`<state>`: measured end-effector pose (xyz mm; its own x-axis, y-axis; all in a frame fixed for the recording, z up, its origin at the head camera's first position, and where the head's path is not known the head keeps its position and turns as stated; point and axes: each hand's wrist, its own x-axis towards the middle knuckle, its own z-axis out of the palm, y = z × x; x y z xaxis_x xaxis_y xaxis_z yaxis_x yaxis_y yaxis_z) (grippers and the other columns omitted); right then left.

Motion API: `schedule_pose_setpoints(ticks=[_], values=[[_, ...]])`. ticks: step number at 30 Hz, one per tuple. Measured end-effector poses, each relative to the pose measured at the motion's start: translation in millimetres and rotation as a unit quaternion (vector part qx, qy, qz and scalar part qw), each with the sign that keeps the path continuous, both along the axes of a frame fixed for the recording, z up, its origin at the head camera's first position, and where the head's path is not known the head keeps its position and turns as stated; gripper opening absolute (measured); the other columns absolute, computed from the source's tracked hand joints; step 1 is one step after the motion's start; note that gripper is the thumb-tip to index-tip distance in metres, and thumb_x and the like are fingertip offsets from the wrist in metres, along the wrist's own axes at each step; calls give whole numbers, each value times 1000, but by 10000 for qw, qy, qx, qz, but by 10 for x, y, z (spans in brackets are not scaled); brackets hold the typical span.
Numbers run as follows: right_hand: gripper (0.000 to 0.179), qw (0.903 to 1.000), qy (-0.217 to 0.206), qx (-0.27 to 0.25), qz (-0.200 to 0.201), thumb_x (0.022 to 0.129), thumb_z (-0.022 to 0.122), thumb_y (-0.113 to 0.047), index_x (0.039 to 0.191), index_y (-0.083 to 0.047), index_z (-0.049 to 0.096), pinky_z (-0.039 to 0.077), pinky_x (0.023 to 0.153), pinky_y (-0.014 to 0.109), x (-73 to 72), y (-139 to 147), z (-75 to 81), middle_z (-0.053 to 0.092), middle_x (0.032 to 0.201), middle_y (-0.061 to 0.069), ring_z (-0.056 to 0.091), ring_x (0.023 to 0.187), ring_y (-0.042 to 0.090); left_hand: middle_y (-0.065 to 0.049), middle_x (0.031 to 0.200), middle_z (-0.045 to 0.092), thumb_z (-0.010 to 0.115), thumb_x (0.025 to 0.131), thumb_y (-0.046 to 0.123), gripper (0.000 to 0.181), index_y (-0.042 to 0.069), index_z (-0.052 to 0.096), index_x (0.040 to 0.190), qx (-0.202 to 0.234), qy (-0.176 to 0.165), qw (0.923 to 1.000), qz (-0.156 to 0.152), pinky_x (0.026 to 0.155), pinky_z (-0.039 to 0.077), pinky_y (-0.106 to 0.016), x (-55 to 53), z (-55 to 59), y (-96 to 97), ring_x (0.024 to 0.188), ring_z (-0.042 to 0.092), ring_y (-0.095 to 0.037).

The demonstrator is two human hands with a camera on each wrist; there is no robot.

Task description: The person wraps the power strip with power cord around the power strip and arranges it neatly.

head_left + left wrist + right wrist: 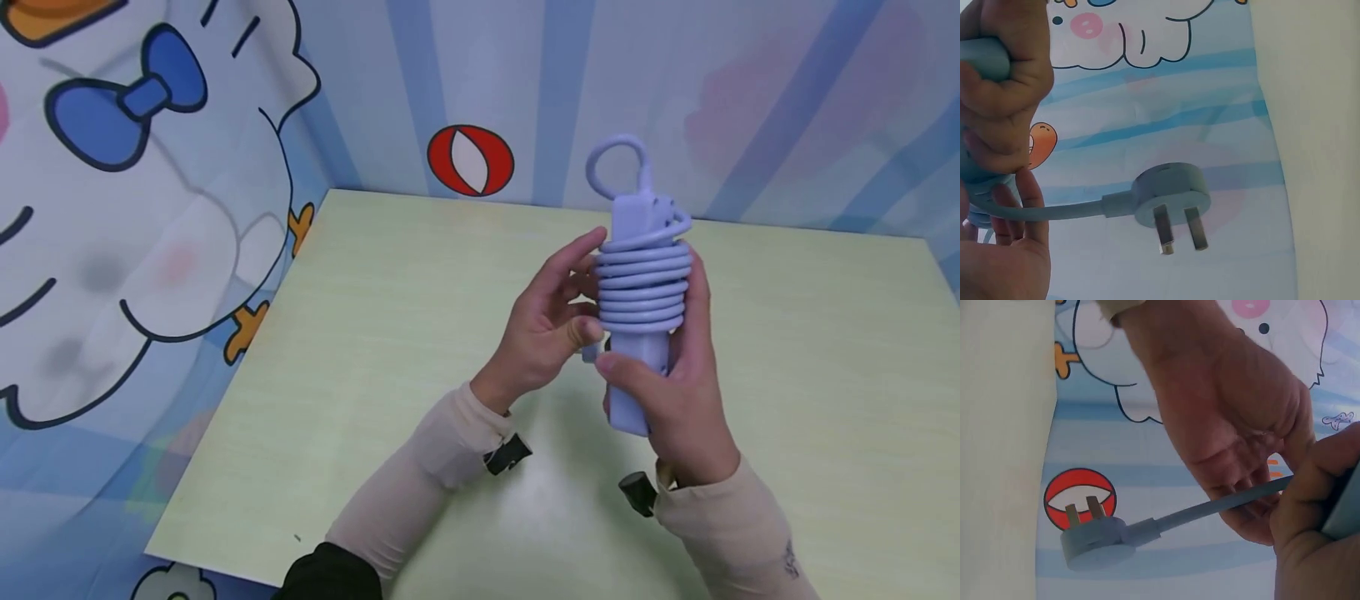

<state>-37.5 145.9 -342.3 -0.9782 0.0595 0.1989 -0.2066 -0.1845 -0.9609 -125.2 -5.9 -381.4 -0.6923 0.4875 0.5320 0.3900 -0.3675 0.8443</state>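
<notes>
A lavender power strip [639, 350] is held tilted upright above the table, its cord [643, 287] wound round its middle in several turns. My right hand [686, 400] grips the lower part of the strip, thumb across the front. At the strip's left side is my left hand [543, 325], its fingers curled about the cord's loose end near the coil. In the right wrist view the left hand [1229, 419] has the cord passing across its curled fingers. The plug [1171, 194] hangs free at the cord's end, metal prongs showing. Above the strip's top stands a cord loop [618, 150].
A pale yellow-green table [360, 333] lies beneath both hands. Behind and to the left is a blue striped cartoon backdrop [510, 75] with a red ball picture [471, 160]. A tiny dark speck [297, 537] lies near the table's front left.
</notes>
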Motion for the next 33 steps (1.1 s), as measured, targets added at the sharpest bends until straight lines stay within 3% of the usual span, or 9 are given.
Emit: schedule_pose_setpoints(ticks=[4, 10, 12, 14, 17, 20, 25, 29, 33], values=[[103, 9979, -151, -499, 379, 94, 57, 13, 176, -37, 21, 57, 46, 36, 8, 19, -39, 53, 142, 15, 62, 75, 21, -36, 132, 44, 73, 90, 73, 131, -9, 11, 172, 96, -182, 9998, -30, 110, 59, -38, -18, -30, 30, 117, 64, -27], [94, 9846, 28, -1345, 1120, 97, 46, 14, 175, -33, 21, 51, 42, 30, 6, 38, -111, 61, 121, 8, 58, 57, 14, -2, 124, 57, 81, 83, 72, 146, 1, -4, 178, 583, -697, 9950, -420, 108, 56, -29, -51, -113, 105, 117, 60, -9], [90, 9793, 86, -1520, 1336, 97, 43, 13, 173, -31, 24, 50, 41, 29, -1, 46, -131, 64, 115, 6, 56, 54, 13, -9, 127, 60, 82, 80, 73, 148, 5, -5, 179, 636, -891, 9925, -539, 108, 56, -27, -58, -130, 126, 120, 61, -8], [85, 9722, 122, -1734, 1572, 98, 40, 12, 171, -29, 26, 48, 40, 27, -10, 57, -152, 65, 112, 5, 52, 53, 14, -28, 140, 57, 81, 79, 77, 150, 7, -5, 180, 601, -1051, 9905, -655, 109, 56, -25, -59, -127, 148, 126, 60, -9], [75, 9501, 191, -2321, 2074, 99, 32, 12, 166, -23, 30, 44, 39, 28, -25, 90, -198, 66, 113, 7, 43, 52, 18, -47, 162, 36, 80, 76, 82, 152, 12, -5, 181, 501, -1240, 9875, -836, 112, 54, -25, -62, -119, 181, 136, 56, -11], [63, 9254, 207, -2821, 2523, 101, 28, 9, 159, -15, 36, 42, 40, 27, -33, 118, -255, 67, 116, 9, 37, 55, 21, -48, 171, 25, 82, 74, 83, 156, 14, -7, 181, 510, -1440, 9820, -1111, 117, 49, -26, -71, -125, 213, 141, 52, -13], [53, 8868, 217, -3452, 3066, 102, 22, 5, 149, -3, 43, 43, 41, 27, -49, 108, -354, 69, 111, 10, 35, 55, 22, -47, 167, 25, 85, 68, 86, 162, -1, 3, 177, 485, -1674, 9760, -1309, 124, 43, -31, -114, -186, 239, 136, 52, -11], [52, 8577, 250, -3826, 3427, 102, 20, 4, 148, 0, 44, 36, 37, 29, -75, 75, -425, 70, 104, 10, 33, 53, 23, -45, 164, 30, 84, 68, 91, 164, -12, 10, 173, 227, -1513, 9801, -1266, 128, 41, -36, -164, -225, 218, 136, 51, -13], [47, 8245, 234, -4079, 3915, 105, 24, -3, 146, 3, 46, 29, 36, 30, -107, 40, -486, 67, 100, 8, 32, 53, 23, -43, 165, 32, 82, 65, 96, 167, -12, 14, 174, -108, -1434, 9833, -1118, 126, 42, -34, -183, -202, 170, 138, 50, -16]])
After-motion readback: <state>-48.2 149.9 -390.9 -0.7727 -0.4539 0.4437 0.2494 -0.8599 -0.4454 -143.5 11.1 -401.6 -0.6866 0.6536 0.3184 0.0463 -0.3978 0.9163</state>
